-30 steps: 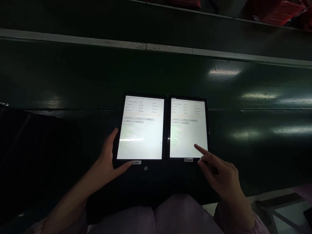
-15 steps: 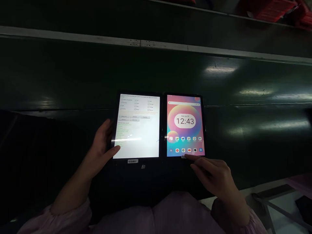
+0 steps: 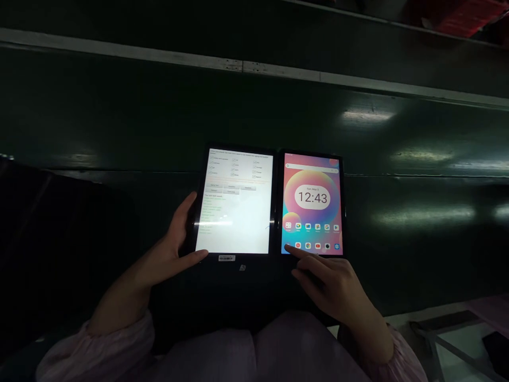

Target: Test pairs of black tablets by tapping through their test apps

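Two lit tablets lie side by side on a dark green surface. The left tablet shows a white page with green text lines. The right tablet shows a colourful home screen with a clock reading 12:43. My left hand grips the left tablet's lower left corner, thumb on the bottom bezel. My right hand points with its index finger, whose tip touches the bottom left of the right tablet's screen; the other fingers are curled.
A pale metal rail runs across the dark surface behind the tablets. Red objects sit at the top right. A pale floor with a dark frame shows at the bottom right. My pink-sleeved lap is below.
The right tablet's screen switched from the white page to the home screen. My right index finger slid from the screen's lower right to its bottom left. My left hand shifted slightly on its tablet.
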Action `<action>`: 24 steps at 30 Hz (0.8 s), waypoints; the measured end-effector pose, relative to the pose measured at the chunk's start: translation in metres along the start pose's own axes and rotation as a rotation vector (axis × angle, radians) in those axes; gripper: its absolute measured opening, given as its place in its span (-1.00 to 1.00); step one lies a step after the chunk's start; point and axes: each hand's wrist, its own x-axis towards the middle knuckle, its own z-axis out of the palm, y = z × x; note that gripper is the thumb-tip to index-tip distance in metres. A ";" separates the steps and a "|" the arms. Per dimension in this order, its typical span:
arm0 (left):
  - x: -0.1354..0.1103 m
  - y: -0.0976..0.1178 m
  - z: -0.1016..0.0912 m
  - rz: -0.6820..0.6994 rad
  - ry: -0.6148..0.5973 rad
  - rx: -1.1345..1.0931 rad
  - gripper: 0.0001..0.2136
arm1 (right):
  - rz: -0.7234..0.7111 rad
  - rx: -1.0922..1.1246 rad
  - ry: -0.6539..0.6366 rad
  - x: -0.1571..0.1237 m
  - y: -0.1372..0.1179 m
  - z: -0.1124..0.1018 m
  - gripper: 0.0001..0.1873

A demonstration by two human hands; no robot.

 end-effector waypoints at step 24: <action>0.003 -0.003 0.002 -0.034 0.060 -0.042 0.05 | -0.033 0.035 0.123 0.007 -0.004 -0.007 -0.67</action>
